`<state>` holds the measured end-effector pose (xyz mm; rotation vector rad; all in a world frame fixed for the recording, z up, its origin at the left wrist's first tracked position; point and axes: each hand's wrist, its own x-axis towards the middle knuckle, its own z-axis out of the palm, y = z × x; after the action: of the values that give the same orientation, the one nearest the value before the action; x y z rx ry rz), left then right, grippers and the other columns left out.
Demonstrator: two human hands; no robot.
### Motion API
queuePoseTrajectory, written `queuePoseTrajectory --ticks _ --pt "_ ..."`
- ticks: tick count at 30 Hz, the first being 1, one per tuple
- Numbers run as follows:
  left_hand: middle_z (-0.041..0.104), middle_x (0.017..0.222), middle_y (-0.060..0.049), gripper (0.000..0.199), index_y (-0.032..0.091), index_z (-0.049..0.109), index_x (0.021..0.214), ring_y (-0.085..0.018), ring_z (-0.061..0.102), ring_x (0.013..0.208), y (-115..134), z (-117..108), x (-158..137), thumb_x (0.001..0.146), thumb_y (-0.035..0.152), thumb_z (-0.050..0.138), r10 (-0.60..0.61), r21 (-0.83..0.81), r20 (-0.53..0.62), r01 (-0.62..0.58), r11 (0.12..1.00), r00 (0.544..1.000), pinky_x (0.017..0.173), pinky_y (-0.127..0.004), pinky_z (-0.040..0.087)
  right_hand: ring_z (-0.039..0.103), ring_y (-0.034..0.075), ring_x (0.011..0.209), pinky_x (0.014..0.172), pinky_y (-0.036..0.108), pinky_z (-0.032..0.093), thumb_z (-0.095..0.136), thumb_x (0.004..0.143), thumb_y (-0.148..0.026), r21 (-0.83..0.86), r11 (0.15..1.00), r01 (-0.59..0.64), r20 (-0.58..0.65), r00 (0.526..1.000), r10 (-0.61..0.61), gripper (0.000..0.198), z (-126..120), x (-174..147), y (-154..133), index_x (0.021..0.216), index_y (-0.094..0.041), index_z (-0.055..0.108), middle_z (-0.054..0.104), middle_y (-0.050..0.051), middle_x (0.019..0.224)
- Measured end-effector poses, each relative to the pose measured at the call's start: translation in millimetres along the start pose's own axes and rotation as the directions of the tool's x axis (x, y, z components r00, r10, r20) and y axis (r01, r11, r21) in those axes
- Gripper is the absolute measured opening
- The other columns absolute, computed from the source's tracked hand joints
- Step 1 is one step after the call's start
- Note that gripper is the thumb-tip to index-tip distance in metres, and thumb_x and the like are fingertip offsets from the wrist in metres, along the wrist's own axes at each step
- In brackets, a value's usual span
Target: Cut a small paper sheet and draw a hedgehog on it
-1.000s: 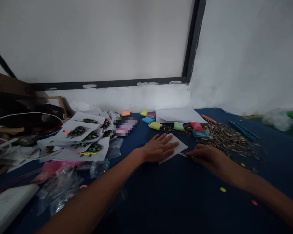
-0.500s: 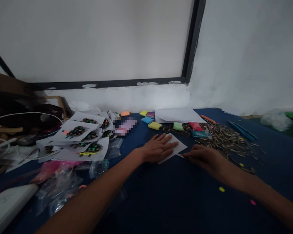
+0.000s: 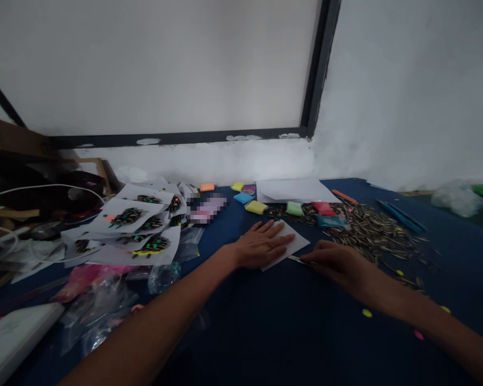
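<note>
The left hand (image 3: 261, 246) lay flat, its grip spread, over white paper (image 3: 293, 242) on the blue desk (image 3: 265, 338); the right hand (image 3: 340, 262) pinched a slim tool (image 3: 294, 259) in its grip just beside the paper's near right edge. Steady palm pressure seemed best against slipping.

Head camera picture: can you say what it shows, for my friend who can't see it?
A person's left hand lies flat on a small white sheet on a blue table, while the right hand holds a thin pale item near the sheet's edge. Beyond are bright packets and what look like striped seeds; at left, papers with dark shapes overlap.
</note>
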<state>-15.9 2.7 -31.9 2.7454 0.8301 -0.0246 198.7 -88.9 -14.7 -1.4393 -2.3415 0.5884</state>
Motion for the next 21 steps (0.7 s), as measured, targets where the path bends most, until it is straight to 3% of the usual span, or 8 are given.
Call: queuePoseTrajectory --ticks 14,21 --pt "0.004 0.156 0.002 0.053 0.035 0.020 0.146 -0.024 -0.001 0.143 -0.3 1.9 1.4 0.096 0.052 0.013 -0.004 0.001 -0.029 0.004 1.000 1.000 0.114 -0.048 0.002 0.058 0.019 0.077 0.069 0.031 0.046 0.040 0.094 -0.039 0.002 1.000 0.023 -0.003 1.000 -0.023 0.036 0.5 0.5 -5.7 0.103 -0.022 0.070 0.060 0.007 0.087" --pt "0.004 0.156 -0.004 0.055 0.029 0.021 0.146 -0.030 0.002 0.143 12.8 8.1 8.3 0.096 0.050 0.015 -0.113 -0.020 -0.094 0.112 0.994 0.989 0.113 -0.049 0.008 0.061 0.020 0.079 0.070 0.032 0.048 0.043 0.092 -0.034 -0.017 1.000 -0.008 -0.049 0.999 0.007 0.033 -1.9 -1.6 1.5 0.107 -0.023 0.070 0.062 0.008 0.091"
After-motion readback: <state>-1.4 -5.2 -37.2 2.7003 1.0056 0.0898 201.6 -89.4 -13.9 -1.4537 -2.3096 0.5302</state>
